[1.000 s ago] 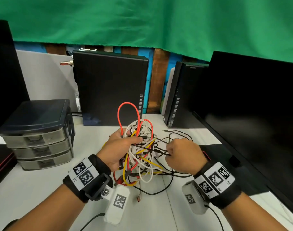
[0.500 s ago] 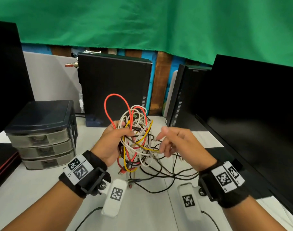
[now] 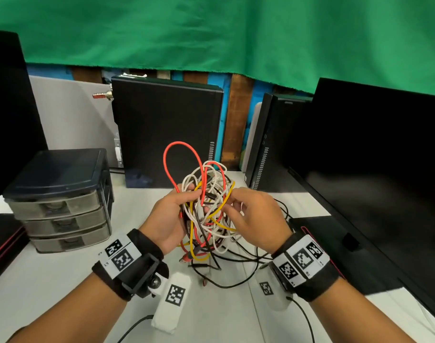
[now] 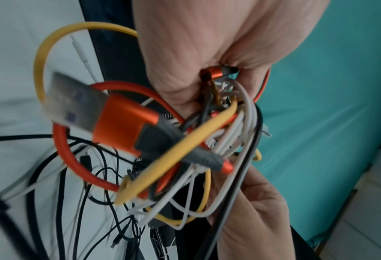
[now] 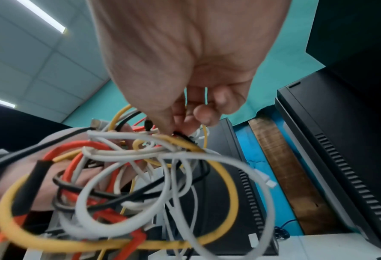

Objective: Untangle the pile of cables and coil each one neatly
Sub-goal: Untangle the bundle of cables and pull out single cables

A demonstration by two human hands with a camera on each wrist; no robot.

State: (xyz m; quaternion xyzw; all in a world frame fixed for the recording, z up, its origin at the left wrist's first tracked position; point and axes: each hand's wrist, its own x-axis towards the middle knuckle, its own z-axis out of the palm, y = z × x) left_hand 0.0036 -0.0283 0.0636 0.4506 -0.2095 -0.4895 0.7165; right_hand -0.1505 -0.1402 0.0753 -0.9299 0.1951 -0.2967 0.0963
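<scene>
- Both wrists, at the lower edge of the head view, carry marker bands; a white tagged module hangs under each.
- Left hand: fingers curled round the left side of the cable bundle, which it holds raised above the bench, centre of frame.
- Right hand: thumb and fingers pinch into the right side of the bundle. The right wrist view shows the fingertips closed on a dark strand beside a yellow one; which cable this is cannot be told.
- Progress, as a judgement: early stage. No cable is separated and no finished coil is visible. All untangling and all coiling remain.
- Count by colour in the bundle: one orange-red cable looping upward, with an orange USB plug close to the left wrist camera; one yellow cable; white cables, at least two, exact number not readable; black cables, several thin strands trailing on the bench below the bundle, not countable.
- Mid-left: one three-drawer organiser.
- Far: two black computer cases, upright; one monitor at right; green cloth across the top.
</scene>
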